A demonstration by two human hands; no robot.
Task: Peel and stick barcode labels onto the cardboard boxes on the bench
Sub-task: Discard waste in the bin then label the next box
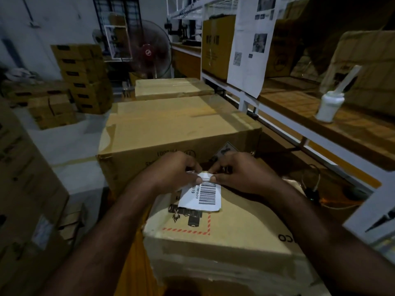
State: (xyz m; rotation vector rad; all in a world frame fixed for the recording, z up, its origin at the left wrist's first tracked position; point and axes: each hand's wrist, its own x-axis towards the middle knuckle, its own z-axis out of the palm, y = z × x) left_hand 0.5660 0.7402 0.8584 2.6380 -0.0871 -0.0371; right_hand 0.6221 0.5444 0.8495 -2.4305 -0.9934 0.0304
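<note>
Left grip [175, 172] and right grip [243, 174] both pinch the barcode label [202, 196] by its far edge over the nearest cardboard box [230, 240].

Barcode label [201, 194]: black bars, with a number beside them ending "816-019" and a second line ending "/19"; the rest is covered. Nearest box [235, 236]: letters "CO" at its right edge, a red dashed corner frame and a black pictogram. Middle box [171, 133]: inverted print, illegible. Hanging paper sheet [250, 77]: a QR code [237, 58].
</note>
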